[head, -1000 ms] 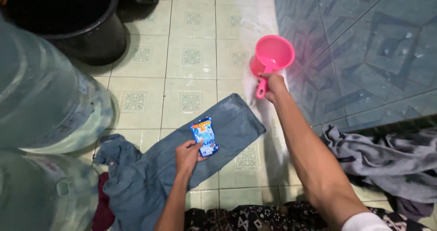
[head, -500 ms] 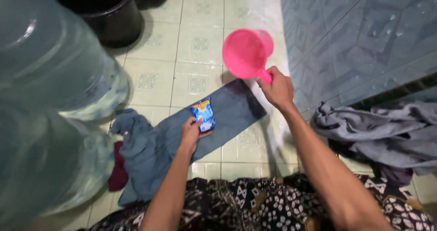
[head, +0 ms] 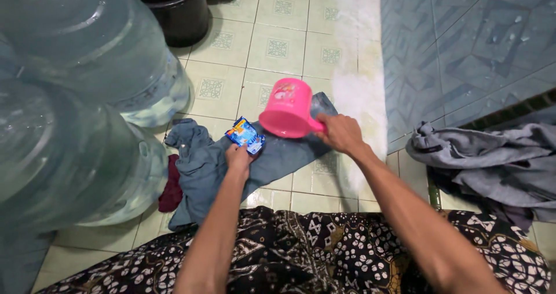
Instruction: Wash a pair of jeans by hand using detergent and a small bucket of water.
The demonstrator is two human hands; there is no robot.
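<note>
My right hand (head: 341,133) grips the handle of a pink plastic dipper (head: 288,108), held tipped over a blue-grey garment (head: 278,152) spread flat on the tiled floor. My left hand (head: 238,155) pinches a small blue sachet (head: 244,134) against the same cloth, just left of the dipper. The garment bunches into folds at its left end, next to a dark red cloth (head: 171,187).
Two large clear water jugs (head: 87,56) lie at the left, a black bucket (head: 176,13) stands behind them. A grey heap of clothes (head: 492,161) sits at the right by the blue tiled wall (head: 463,39). A patterned dark sarong (head: 324,253) covers my lap.
My right hand swung the pink dipper from the wall side leftward and tipped it over the garment. The view shifted closer to the jugs; my left hand kept the sachet on the cloth.
</note>
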